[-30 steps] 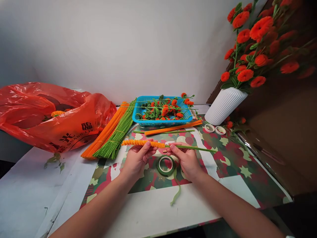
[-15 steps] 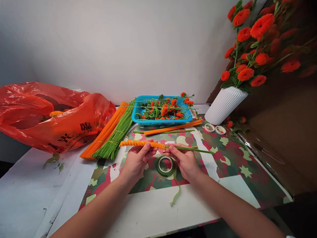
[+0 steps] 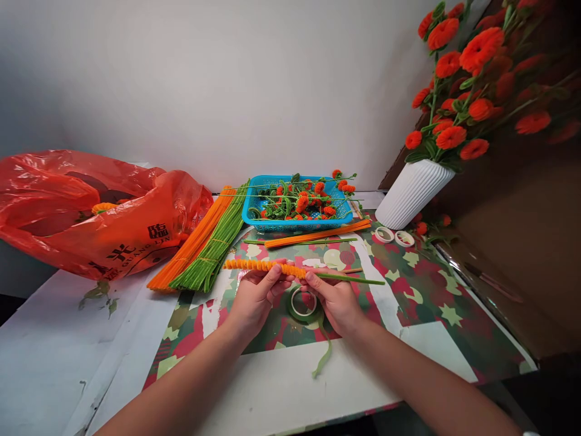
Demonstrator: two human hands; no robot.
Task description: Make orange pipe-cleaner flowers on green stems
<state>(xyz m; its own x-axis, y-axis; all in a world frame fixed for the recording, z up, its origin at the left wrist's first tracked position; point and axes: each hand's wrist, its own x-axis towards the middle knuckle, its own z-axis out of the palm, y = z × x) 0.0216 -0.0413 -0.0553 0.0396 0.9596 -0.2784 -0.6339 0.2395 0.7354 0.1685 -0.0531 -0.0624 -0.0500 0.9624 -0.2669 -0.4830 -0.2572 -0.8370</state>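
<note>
Between my hands lies a coiled orange pipe cleaner (image 3: 254,265), level above the table, its loops running to the left. A green pipe cleaner (image 3: 358,278) sticks out of its right end, with a thin brown stick just behind it. My left hand (image 3: 261,290) pinches the orange coil near its middle with thumb and fingers. Thumb and fingertips of my right hand (image 3: 333,297) close on the coil's right end, where the green begins. Under the hands lies a roll of green floral tape (image 3: 303,316), partly covered, its loose end trailing toward me.
Behind are a blue basket (image 3: 297,225) of orange pipe-cleaner flowers, orange pipe cleaners (image 3: 318,234), and orange and green bundles (image 3: 213,248). A red plastic bag (image 3: 131,236) bulges at left. A white vase (image 3: 413,194) of flowers and two tape rolls (image 3: 394,237) stand right.
My right hand has slid left along the green stem to the coil's end. The coil has shifted slightly right, and the hands are closer together.
</note>
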